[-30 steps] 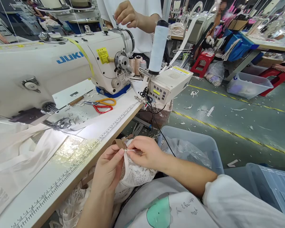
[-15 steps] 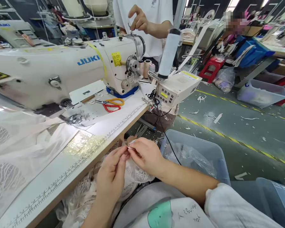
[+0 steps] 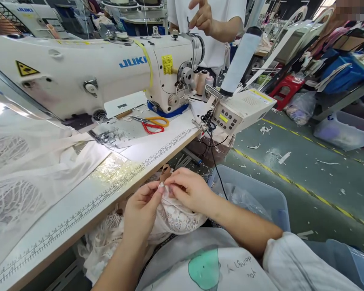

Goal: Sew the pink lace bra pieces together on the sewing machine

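Observation:
My left hand [image 3: 142, 210] and my right hand [image 3: 189, 190] meet just below the table's front edge. Both pinch the top of a bunched piece of white lace fabric [image 3: 172, 218] that lies in my lap. A tan strap end [image 3: 165, 173] sticks up between the fingertips. More white lace and sheer fabric [image 3: 27, 178] spreads over the left of the table under the white JUKI sewing machine [image 3: 79, 76]. Orange and red scissors [image 3: 153, 123] lie on the table near the machine's right end.
A control box [image 3: 239, 110] with a tall white thread cone [image 3: 241, 60] hangs off the table's right end. Another person's hand [image 3: 202, 18] is raised above the machine's far end. A clear plastic bin [image 3: 255, 198] stands on the green floor at my right.
The view has shifted left, so the machine sits further right. My fingertips have come together on the lace edge. The other person's hand has risen off the machine.

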The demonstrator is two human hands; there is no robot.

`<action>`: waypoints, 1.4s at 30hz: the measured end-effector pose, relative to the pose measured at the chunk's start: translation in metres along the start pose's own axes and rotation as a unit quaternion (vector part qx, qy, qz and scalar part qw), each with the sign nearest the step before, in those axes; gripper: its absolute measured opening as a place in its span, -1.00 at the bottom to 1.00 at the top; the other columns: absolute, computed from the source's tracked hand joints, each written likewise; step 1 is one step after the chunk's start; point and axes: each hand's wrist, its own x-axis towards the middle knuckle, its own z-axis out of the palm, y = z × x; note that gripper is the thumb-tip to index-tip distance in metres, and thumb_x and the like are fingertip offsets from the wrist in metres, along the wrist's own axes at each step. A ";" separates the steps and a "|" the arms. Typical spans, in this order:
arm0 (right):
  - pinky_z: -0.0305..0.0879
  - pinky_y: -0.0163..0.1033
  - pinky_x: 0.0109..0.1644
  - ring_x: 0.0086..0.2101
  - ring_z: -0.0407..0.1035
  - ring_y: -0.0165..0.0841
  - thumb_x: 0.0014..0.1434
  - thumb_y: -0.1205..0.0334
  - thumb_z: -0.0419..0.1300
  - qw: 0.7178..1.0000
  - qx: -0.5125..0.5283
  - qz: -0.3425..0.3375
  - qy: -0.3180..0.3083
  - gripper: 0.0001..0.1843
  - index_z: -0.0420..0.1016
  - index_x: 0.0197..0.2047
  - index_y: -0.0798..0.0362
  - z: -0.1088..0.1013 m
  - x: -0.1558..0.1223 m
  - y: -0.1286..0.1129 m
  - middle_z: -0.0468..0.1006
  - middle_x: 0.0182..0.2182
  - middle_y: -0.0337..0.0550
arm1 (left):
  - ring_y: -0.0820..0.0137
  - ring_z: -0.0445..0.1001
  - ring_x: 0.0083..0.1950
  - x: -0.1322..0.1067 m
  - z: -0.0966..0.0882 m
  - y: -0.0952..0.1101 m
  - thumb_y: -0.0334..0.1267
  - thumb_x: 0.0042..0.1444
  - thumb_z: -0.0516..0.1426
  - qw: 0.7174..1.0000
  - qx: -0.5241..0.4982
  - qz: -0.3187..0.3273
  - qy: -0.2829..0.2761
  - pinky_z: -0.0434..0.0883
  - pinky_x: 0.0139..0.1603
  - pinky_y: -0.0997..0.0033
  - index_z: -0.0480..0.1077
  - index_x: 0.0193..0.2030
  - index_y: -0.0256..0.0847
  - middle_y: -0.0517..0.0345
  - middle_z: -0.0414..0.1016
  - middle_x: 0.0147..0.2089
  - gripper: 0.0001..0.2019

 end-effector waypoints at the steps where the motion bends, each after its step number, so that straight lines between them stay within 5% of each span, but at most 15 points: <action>1: 0.38 -0.22 -0.14 -0.23 0.39 -0.33 0.14 0.45 0.10 1.000 -0.003 0.004 -0.003 -0.75 0.54 -0.15 0.14 -0.003 0.003 0.001 0.47 -0.26 -0.05 | 0.44 0.46 -0.41 0.000 0.000 0.001 -0.08 -0.27 0.42 1.000 -0.010 -0.008 0.001 0.41 -0.40 0.55 0.52 -0.30 -0.25 0.16 0.53 -0.43 -0.60; 6: 0.33 -0.29 -0.22 -0.27 0.39 -0.39 0.10 0.41 0.21 0.997 0.024 0.060 -0.044 -0.67 0.50 -0.03 0.14 -0.013 0.016 0.005 0.49 -0.16 -0.05 | 0.51 0.37 -0.53 -0.001 0.006 0.010 -0.09 -0.44 0.46 0.998 -0.044 -0.053 0.012 0.35 -0.53 0.58 0.51 -0.43 -0.28 0.18 0.49 -0.52 -0.57; 11: 0.23 -0.33 -0.26 -0.32 0.36 -0.42 0.12 0.33 0.24 0.992 0.051 0.094 -0.071 -0.96 0.46 -0.32 0.12 -0.018 0.019 0.006 0.50 -0.35 -0.21 | 0.51 0.32 -0.61 -0.005 0.011 0.020 -0.07 -0.58 0.47 0.996 -0.055 -0.068 0.031 0.31 -0.62 0.57 0.51 -0.49 -0.27 0.20 0.44 -0.62 -0.54; 14: 0.17 -0.35 -0.26 -0.35 0.32 -0.44 0.10 0.36 0.24 0.992 0.048 0.085 -0.075 -0.88 0.39 -0.44 0.11 -0.017 0.018 0.004 0.45 -0.43 -0.27 | 0.54 0.29 -0.63 -0.006 0.012 0.020 -0.08 -0.64 0.48 0.993 -0.062 -0.069 0.068 0.31 -0.62 0.59 0.53 -0.49 -0.25 0.23 0.42 -0.65 -0.52; 21: 0.10 -0.37 -0.34 -0.43 0.23 -0.48 0.11 0.34 0.22 0.987 0.062 0.121 -0.090 -0.87 0.35 -0.43 0.10 -0.014 0.015 -0.001 0.38 -0.49 -0.32 | 0.47 0.45 -0.45 -0.007 0.007 0.005 -0.07 -0.49 0.46 0.990 -0.037 -0.001 0.134 0.43 -0.43 0.58 0.56 -0.41 -0.21 0.16 0.56 -0.47 -0.57; 25: 0.13 -0.38 -0.35 -0.45 0.22 -0.49 0.12 0.31 0.22 0.975 0.123 0.156 -0.101 -0.94 0.43 -0.31 0.11 -0.011 0.013 0.000 0.37 -0.49 -0.33 | 0.40 0.49 -0.39 -0.007 0.002 -0.003 -0.03 -0.41 0.43 0.992 -0.012 0.016 0.123 0.47 -0.36 0.49 0.57 -0.37 -0.23 0.11 0.58 -0.40 -0.57; 30: 0.12 -0.38 -0.39 -0.47 0.19 -0.49 0.07 0.31 0.22 0.964 0.187 0.180 -0.066 -0.91 0.42 -0.44 0.11 -0.002 0.011 0.003 0.34 -0.53 -0.32 | 0.40 0.49 -0.34 -0.007 0.001 -0.005 -0.03 -0.32 0.42 0.995 -0.002 0.018 0.102 0.47 -0.30 0.48 0.56 -0.33 -0.21 0.12 0.59 -0.36 -0.60; 37: 0.09 -0.37 -0.42 -0.51 0.15 -0.49 0.00 0.31 0.22 0.953 0.213 0.214 -0.011 -0.88 0.36 -0.51 0.10 0.004 0.009 0.002 0.28 -0.60 -0.36 | 0.41 0.46 -0.45 -0.008 0.012 0.005 -0.07 -0.55 0.46 0.992 -0.054 -0.042 0.103 0.46 -0.41 0.48 0.55 -0.44 -0.22 0.14 0.55 -0.47 -0.55; 42: 0.05 -0.37 -0.47 -0.55 0.11 -0.50 -0.02 0.27 0.24 0.949 0.187 0.255 -0.021 -0.85 0.34 -0.52 0.09 -0.001 0.011 0.000 0.25 -0.62 -0.38 | 0.45 0.40 -0.47 -0.010 0.014 0.016 -0.10 -0.41 0.41 0.996 0.073 -0.010 0.051 0.38 -0.47 0.53 0.53 -0.38 -0.21 0.16 0.52 -0.49 -0.61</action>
